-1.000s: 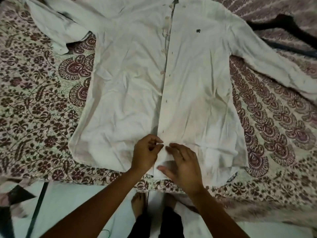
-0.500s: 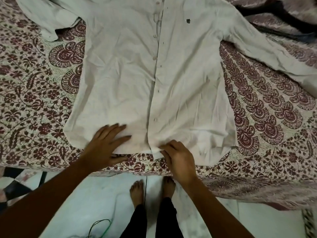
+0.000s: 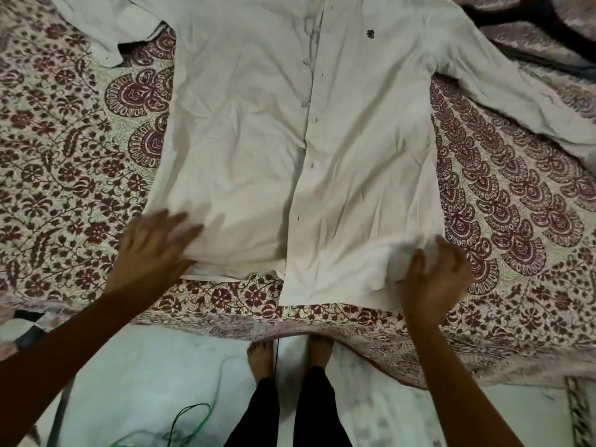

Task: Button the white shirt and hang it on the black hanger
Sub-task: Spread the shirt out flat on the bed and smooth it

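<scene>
**Desk:** What's on the left of your feed?

**Operator:** I see the patterned bedspread (image 3: pixel 64 162), then my left grip (image 3: pixel 151 250) on the near left corner of the white shirt (image 3: pixel 245 150). Its fingers are spread and fairly straight, pressing the cloth flat and holding nothing. It's blurred, so I can't tell more.

**Desk:** And the shirt itself?

**Operator:** It lies front up on the bed with its sleeves out to both sides and the placket running down the middle. Small buttons show beside the placket higher up, but I can't tell which are fastened. At the hem, the right panel reaches nearer to me than the left one.

**Desk:** The right side?

**Operator:** My right grip (image 3: pixel 432 279) has its fingers curled round a bunch of hem at the near right corner. The black hanger (image 3: pixel 529 12) lies on the bed at the far right, beyond the sleeve and well apart from both grips
</scene>
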